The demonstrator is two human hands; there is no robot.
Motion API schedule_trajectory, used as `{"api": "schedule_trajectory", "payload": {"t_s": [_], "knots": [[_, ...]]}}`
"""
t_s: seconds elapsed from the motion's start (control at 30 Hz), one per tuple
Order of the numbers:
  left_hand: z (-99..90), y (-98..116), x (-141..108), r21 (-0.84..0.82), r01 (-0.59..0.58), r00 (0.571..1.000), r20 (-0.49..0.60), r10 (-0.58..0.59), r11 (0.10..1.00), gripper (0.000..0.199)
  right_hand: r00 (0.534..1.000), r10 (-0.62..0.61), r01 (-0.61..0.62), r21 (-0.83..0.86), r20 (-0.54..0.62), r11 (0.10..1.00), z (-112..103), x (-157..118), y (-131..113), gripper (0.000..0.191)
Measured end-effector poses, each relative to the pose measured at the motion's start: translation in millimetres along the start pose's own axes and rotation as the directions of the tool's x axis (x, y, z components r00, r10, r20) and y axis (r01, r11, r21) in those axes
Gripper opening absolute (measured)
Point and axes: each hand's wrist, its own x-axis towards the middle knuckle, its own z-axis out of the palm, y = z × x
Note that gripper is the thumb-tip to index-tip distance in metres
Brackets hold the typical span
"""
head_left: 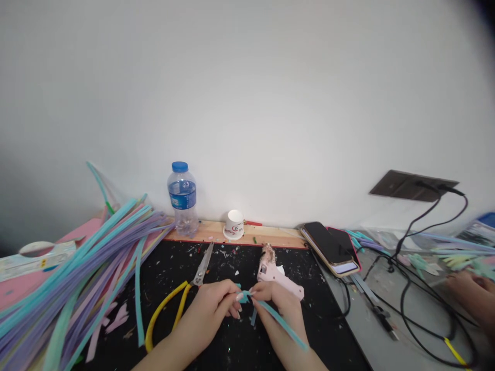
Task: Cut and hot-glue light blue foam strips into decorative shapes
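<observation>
Both hands meet over a black mat (209,335). My left hand (218,304) pinches the bent end of a turquoise pipe cleaner (284,325) between thumb and fingers. My right hand (280,306) grips the same pipe cleaner close by, and its long tail slants down to the right across the hand. Small folded turquoise loops show between the fingertips, partly hidden. Yellow-handled scissors (197,278) lie with blades apart beside my left hand. Just beyond my right hand rests a pale pink glue gun (280,281) with a dirty nozzle.
A heap of pastel pipe cleaners (88,268) covers the left side. Along the wall stand a water bottle (183,201) and a paper cup (234,225). At right are phones (332,245), looping black cables (404,278), a wall socket (410,185) and another person's hand (472,293).
</observation>
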Motion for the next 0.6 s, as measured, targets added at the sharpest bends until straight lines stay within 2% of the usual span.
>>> {"api": "schedule_trajectory", "payload": {"t_s": [0.13,0.23,0.43,0.6], "knots": [[1.8,0.5,0.9,0.001,0.02,0.999,-0.05,-0.02,1.0,0.026,0.991,-0.127,0.128,-0.039,0.03,0.991,-1.7,0.5,-2.0,0.013],[2.6,2.5,1.7,-0.022,0.06,0.994,-0.093,-0.062,0.998,0.028,0.984,-0.161,0.167,-0.089,0.073,0.982,-3.1,2.5,-4.5,0.011],[3.2,3.7,1.2,-0.104,0.072,0.993,-0.085,-0.081,0.992,0.021,0.993,-0.075,0.076,-0.014,0.086,0.997,-6.0,4.3,-9.1,0.011],[2.3,3.2,3.0,-0.286,0.178,0.981,-0.02,-0.192,0.941,0.016,0.996,-0.036,0.038,-0.019,0.084,0.999,-7.1,2.9,-8.0,0.013]]}}
